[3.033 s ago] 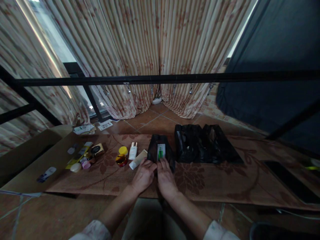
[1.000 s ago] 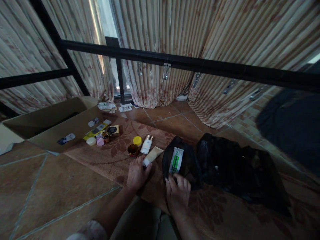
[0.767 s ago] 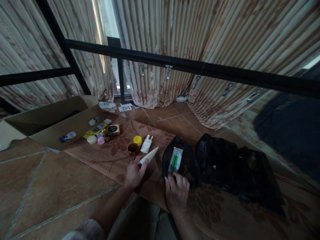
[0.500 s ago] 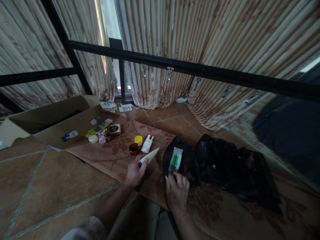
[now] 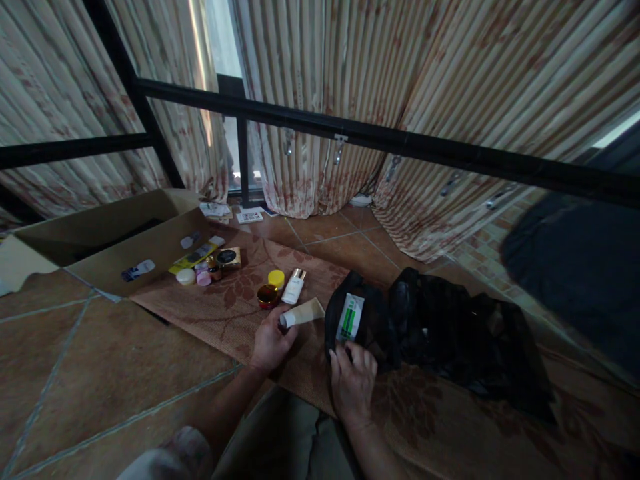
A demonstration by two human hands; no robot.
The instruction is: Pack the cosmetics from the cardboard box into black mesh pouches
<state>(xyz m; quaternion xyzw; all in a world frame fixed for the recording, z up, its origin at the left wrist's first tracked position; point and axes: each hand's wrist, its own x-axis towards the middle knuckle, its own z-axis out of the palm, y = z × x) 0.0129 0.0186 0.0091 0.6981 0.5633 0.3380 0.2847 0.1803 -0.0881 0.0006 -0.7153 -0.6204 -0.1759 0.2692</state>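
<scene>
My left hand (image 5: 273, 343) is closed round the white-capped end of a cream squeeze tube (image 5: 306, 312), whose flat end points right at a black mesh pouch (image 5: 376, 327). The fingers of my right hand (image 5: 354, 383) pinch the near rim of that pouch. A white tube with a green label (image 5: 351, 318) lies at the pouch's left side, above my right fingers. Just beyond the cream tube are a white bottle (image 5: 294, 287) with a gold cap, a jar with a yellow lid (image 5: 276, 279) and a dark red jar with a shiny gold-brown lid (image 5: 268, 296).
An open cardboard box (image 5: 150, 240) stands at the left. Beside it are a pink jar (image 5: 203, 277), a cream-lidded jar (image 5: 185, 277) and a gold box (image 5: 229, 258). A crumpled black bag (image 5: 470, 340) lies right on the brown patterned mat (image 5: 220, 320). A black rail (image 5: 300, 119) crosses before striped curtains.
My left hand has turned the cream tube, so its broad side now shows and its flat end sits lower and nearer the pouch. My right hand stays at the pouch's rim.
</scene>
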